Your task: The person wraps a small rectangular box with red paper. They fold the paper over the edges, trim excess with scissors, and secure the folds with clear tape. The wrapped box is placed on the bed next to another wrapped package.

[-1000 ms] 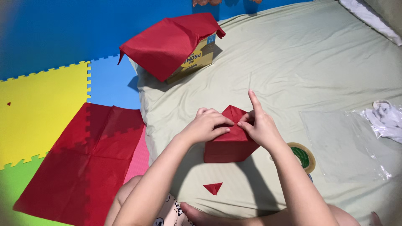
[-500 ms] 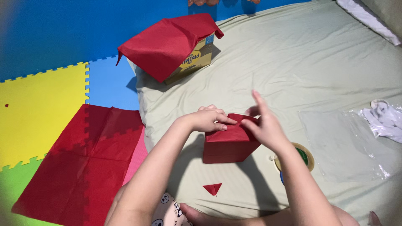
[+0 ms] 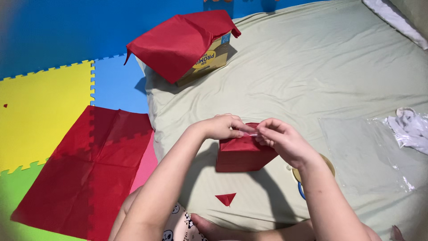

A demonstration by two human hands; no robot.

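Both hands meet over the top of a small box wrapped in red paper (image 3: 243, 154). The left hand (image 3: 221, 126) and the right hand (image 3: 281, 140) each pinch one end of a short strip of clear tape (image 3: 249, 132) between thumb and fingertips, so the strip is stretched between them just above the folded paper flap. The wrapped box rests on a pale green sheet (image 3: 321, 67), near its left edge. A roll of tape (image 3: 329, 166) lies just beside the right wrist, partly hidden by it. A small red paper triangle (image 3: 226, 198) lies in front of the box. Farther off are a flat red paper sheet (image 3: 84, 165) on the foam mat (image 3: 40, 107), a cardboard box draped in red paper (image 3: 187, 42), and a clear plastic bag (image 3: 361, 151).
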